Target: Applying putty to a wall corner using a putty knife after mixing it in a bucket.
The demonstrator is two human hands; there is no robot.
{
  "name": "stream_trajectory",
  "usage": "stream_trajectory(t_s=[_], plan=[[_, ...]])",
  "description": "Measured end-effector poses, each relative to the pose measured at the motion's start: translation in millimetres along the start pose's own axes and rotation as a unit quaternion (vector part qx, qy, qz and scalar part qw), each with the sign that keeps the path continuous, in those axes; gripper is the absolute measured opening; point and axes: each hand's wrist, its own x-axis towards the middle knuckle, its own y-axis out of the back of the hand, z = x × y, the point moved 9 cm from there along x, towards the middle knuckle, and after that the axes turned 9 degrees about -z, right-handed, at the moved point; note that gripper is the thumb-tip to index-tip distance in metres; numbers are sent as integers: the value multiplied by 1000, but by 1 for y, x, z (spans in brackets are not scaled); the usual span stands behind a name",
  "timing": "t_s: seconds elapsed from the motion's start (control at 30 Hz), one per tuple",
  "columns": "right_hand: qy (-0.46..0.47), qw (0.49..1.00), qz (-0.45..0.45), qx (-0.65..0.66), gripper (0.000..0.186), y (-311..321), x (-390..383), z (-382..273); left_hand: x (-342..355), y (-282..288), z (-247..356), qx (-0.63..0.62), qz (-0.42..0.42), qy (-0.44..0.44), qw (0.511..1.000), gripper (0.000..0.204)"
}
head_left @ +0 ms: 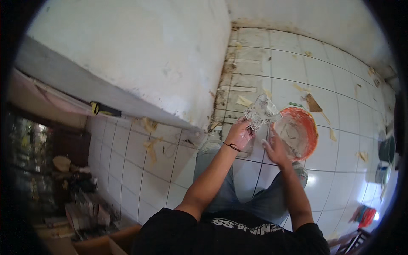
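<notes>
A black short-sleeved T-shirt point(178, 233) is covering the upper body, with bold white lettering point(248, 225) running across its front. Faded blue jeans point(250, 208) are clothing the legs and showing pale, whitish smudges point(210, 147) near the left knee. A thin, dark cord bracelet point(232, 147) is circling the left wrist, its short loose end sticking out, while whitish smears are marking the bare left hand point(240, 135).

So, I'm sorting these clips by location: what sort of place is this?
Probably an indoor room under repair: a white tiled floor strewn with yellowish scraps, a stained white wall and an orange bucket smeared whitish inside.
</notes>
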Motion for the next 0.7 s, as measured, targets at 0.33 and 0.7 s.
stream_trajectory(t_s=[0.33, 0.7], plan=[[37, 912, 37, 406, 24, -113, 79, -158, -125, 14, 102, 38, 121, -157, 979, 22], [-16, 966, 112, 231, 24, -92, 122, -199, -260, 54, 264, 332, 353, -338, 807, 22]])
